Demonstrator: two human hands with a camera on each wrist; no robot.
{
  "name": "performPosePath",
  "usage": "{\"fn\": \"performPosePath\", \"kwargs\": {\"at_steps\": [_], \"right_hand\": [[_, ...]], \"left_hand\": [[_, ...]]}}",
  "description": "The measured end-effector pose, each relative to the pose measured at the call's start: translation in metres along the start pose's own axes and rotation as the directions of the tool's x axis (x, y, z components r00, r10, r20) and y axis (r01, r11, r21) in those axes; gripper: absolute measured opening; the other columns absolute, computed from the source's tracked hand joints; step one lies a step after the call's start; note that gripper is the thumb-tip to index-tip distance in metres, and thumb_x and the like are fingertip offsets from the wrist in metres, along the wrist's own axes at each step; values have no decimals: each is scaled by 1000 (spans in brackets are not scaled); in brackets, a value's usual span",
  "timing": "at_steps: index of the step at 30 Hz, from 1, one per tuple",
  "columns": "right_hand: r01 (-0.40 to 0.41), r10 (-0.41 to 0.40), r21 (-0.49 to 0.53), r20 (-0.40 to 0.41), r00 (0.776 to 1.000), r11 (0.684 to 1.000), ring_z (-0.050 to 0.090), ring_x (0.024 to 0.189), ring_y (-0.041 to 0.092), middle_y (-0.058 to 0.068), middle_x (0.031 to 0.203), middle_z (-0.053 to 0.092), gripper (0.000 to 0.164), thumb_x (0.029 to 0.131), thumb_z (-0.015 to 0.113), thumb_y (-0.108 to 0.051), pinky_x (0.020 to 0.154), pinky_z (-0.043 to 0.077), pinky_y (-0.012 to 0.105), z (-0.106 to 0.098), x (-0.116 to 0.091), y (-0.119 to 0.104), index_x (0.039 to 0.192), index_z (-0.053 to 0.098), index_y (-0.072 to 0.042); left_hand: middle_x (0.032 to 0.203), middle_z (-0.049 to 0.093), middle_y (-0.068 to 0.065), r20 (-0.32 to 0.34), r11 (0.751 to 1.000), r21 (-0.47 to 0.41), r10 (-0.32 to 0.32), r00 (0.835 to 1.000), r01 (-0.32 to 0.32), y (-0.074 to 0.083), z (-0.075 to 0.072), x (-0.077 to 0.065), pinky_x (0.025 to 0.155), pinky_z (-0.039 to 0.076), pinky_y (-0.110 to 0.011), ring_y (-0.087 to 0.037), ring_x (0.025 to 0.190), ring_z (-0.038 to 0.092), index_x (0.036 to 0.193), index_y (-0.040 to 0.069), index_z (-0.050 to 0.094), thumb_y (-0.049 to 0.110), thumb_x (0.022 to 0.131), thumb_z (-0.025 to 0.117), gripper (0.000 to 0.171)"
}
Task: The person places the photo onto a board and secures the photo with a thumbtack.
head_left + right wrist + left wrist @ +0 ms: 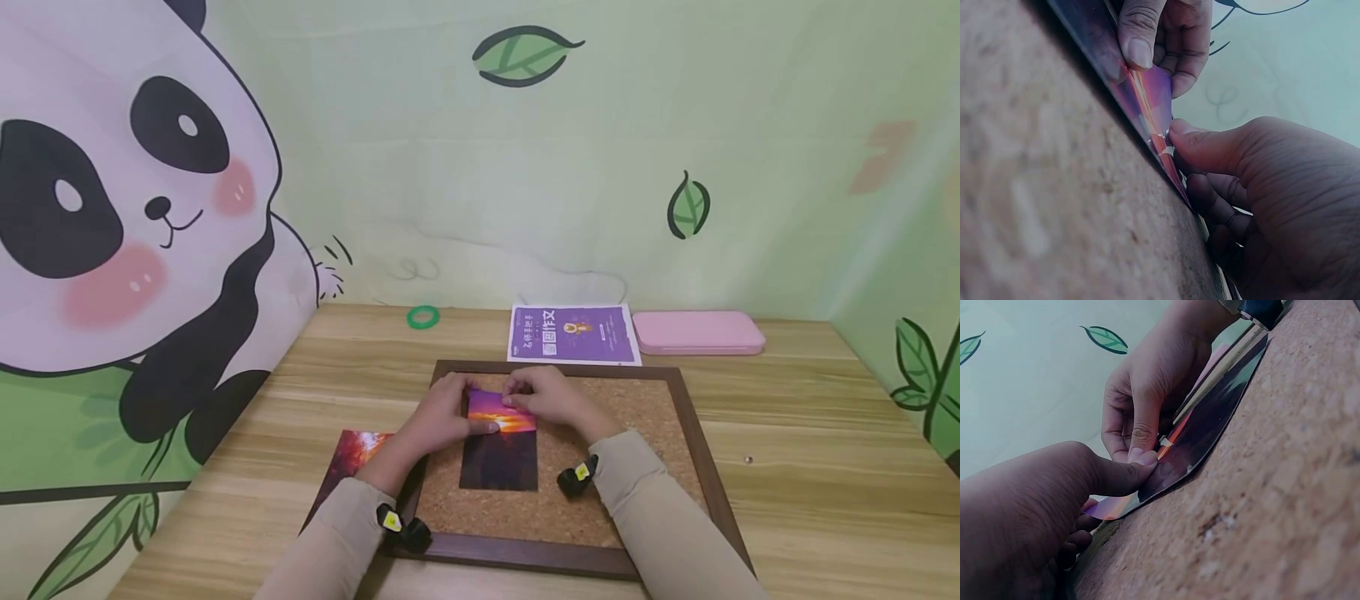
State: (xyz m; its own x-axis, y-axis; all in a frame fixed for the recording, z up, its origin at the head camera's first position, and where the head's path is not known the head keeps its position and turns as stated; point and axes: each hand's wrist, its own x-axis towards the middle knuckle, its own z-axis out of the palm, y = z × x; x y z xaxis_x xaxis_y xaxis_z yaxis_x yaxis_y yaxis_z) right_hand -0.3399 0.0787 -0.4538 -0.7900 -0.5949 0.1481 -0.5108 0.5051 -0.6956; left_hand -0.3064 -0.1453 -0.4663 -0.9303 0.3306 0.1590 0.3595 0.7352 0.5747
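Note:
A glossy sunset photo, purple and orange above and dark below, lies on a cork board with a dark wooden frame. My left hand holds the photo's upper left side, thumb on the face and fingers at the edge, as the left wrist view shows. My right hand has its thumb and curled fingers at the upper edge, seeming to pinch it. In the right wrist view the photo's edge is bent up from the cork. Small pale glints show near the right thumb; I cannot tell what they are.
A second reddish photo lies left of the board, partly under the left forearm. Behind the board are a green ring, a purple-covered booklet and a pink case. A tiny shiny piece lies on the table at right.

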Motion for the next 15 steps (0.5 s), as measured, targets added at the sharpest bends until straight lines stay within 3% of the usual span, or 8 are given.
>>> {"fn": "performPosePath", "kwargs": {"at_steps": [15], "right_hand": [[-10, 10, -38, -19, 1000, 999, 59, 76, 10, -5, 80, 66, 4, 93, 72, -13, 74, 49, 32, 0, 1, 2, 96, 72, -9]], "left_hand": [[111, 59, -7, 2, 1000, 2, 7, 1000, -7, 0, 0, 0, 90, 46, -41, -21, 100, 53, 120, 4, 59, 45, 74, 88, 68]]}}
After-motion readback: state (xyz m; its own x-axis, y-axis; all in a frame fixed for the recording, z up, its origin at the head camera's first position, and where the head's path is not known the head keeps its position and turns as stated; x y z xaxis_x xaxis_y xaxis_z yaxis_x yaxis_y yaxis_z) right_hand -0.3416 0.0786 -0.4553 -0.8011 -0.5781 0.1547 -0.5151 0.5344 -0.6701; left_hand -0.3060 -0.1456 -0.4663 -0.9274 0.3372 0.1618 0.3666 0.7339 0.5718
